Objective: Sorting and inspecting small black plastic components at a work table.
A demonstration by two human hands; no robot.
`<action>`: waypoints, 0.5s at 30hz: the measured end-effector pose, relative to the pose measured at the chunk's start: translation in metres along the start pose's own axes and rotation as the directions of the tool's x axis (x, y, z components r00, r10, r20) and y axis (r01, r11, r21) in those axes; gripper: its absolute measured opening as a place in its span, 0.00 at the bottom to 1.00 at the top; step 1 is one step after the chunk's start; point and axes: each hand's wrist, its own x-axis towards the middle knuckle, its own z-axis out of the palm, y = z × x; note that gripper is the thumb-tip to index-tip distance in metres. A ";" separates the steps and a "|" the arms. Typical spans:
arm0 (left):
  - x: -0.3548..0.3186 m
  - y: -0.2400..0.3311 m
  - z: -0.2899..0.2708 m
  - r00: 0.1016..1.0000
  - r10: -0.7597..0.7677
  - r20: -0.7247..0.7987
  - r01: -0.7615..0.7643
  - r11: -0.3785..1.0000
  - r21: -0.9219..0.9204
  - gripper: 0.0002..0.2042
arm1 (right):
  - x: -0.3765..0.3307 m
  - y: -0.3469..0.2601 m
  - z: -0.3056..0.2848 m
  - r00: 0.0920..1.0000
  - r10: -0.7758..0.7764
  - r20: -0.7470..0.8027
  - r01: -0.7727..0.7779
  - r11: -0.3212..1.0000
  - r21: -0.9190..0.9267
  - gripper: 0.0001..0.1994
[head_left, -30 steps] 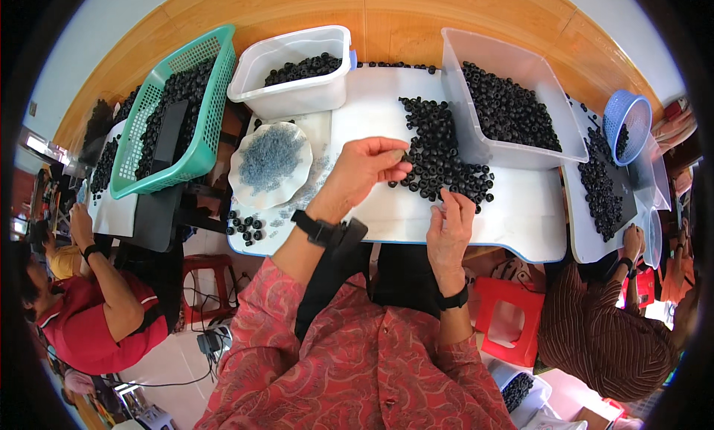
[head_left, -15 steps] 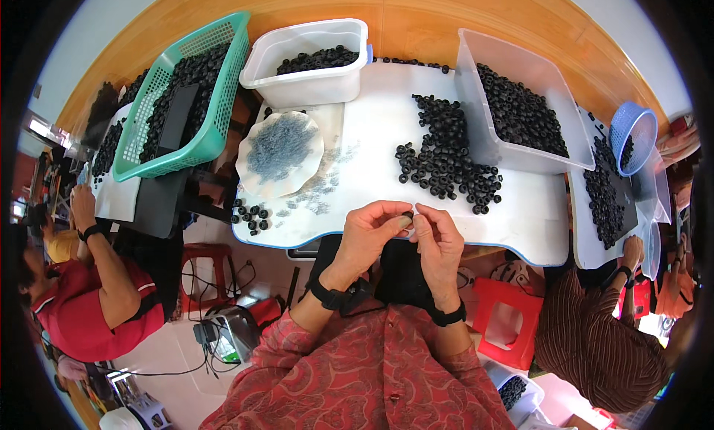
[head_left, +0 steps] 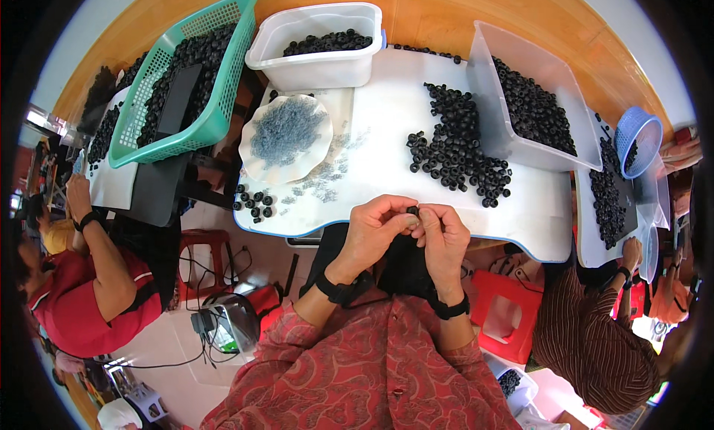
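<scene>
In front of my chest, just off the table's near edge, both hands meet at the fingertips. My left hand (head_left: 378, 228) pinches a small black round part (head_left: 413, 210), most of it hidden by the fingers. Closed against the same part are the thumb and fingertips of my right hand (head_left: 444, 240); anything else between them is too small to make out. Beyond my hands, a pile of similar black round parts (head_left: 455, 143) lies on the white table (head_left: 379, 132). A scalloped cream plate (head_left: 256, 162) to the left holds a heap of tiny clear greyish pieces (head_left: 288, 132).
A white tub (head_left: 316, 69) and a translucent bin (head_left: 513, 143) stand at the back, both with black parts. Left is a green basket (head_left: 201, 136). Several black parts (head_left: 254, 203) lie near the left edge. Co-workers sit on either side, beside a red stool (head_left: 502, 318).
The black part now shows more clearly between my fingertips, and the whitish bit seen there before is out of sight. The view has shifted slightly.
</scene>
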 end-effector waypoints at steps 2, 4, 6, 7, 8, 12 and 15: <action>0.001 -0.001 -0.003 0.999 -0.034 -0.010 0.034 0.999 -0.043 0.11 | 0.000 0.001 0.000 1.000 -0.019 -0.016 0.019 1.000 -0.013 0.07; 0.003 -0.001 -0.010 0.998 -0.062 0.022 0.065 0.983 -0.169 0.11 | 0.001 0.001 0.000 1.000 0.025 0.000 -0.025 0.997 0.069 0.07; 0.003 -0.002 -0.013 0.997 -0.071 0.019 0.073 0.972 -0.222 0.11 | 0.003 0.003 0.000 0.999 0.040 0.026 -0.043 0.993 0.110 0.07; 0.003 -0.002 -0.013 0.997 -0.077 0.024 0.080 0.958 -0.274 0.12 | 0.005 0.004 -0.001 0.998 0.051 0.045 -0.057 0.987 0.149 0.07; 0.004 -0.002 -0.014 0.997 -0.078 0.024 0.082 0.958 -0.276 0.12 | 0.006 0.004 -0.002 0.998 0.053 0.046 -0.059 0.987 0.147 0.07; 0.003 -0.004 -0.018 0.991 -0.119 0.061 0.133 0.903 -0.409 0.13 | 0.007 0.006 -0.002 0.994 0.073 0.076 -0.088 0.971 0.221 0.09; 0.003 -0.004 -0.020 0.986 -0.143 0.085 0.166 0.870 -0.464 0.13 | 0.008 0.008 -0.003 0.994 0.069 0.080 -0.086 0.968 0.234 0.09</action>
